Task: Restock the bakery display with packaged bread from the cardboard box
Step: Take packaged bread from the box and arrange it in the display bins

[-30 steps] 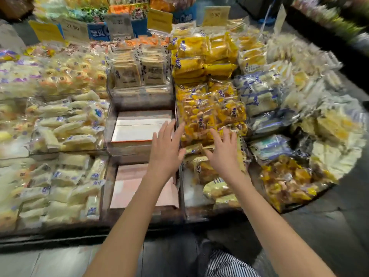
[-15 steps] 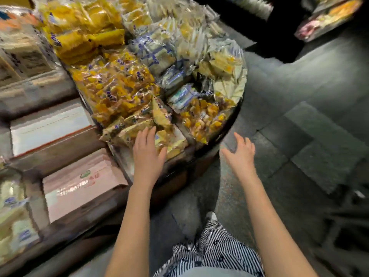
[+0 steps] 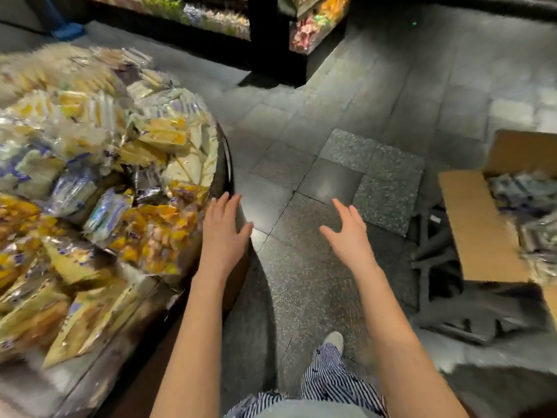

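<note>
The bakery display (image 3: 224, 164) fills the left side, heaped with clear and yellow packs of bread (image 3: 156, 233). At the right edge an open cardboard box (image 3: 479, 230) holds more wrapped packs (image 3: 524, 191), blurred by motion. My left hand (image 3: 223, 233) hovers with straight fingers at the display's rounded right rim, holding nothing. Over the dark floor between display and box, my right hand (image 3: 349, 233) is spread open and empty.
The box rests on a dark low frame (image 3: 434, 254). Grey tiled floor (image 3: 331, 140) separates display and box. Dark shelving with coloured packets (image 3: 313, 22) stands at the back. My striped trouser leg and shoe (image 3: 331, 342) are below.
The view has swung right, away from the display trays, and the cardboard box has come into sight. Both hands left the bread packs and moved right, still empty.
</note>
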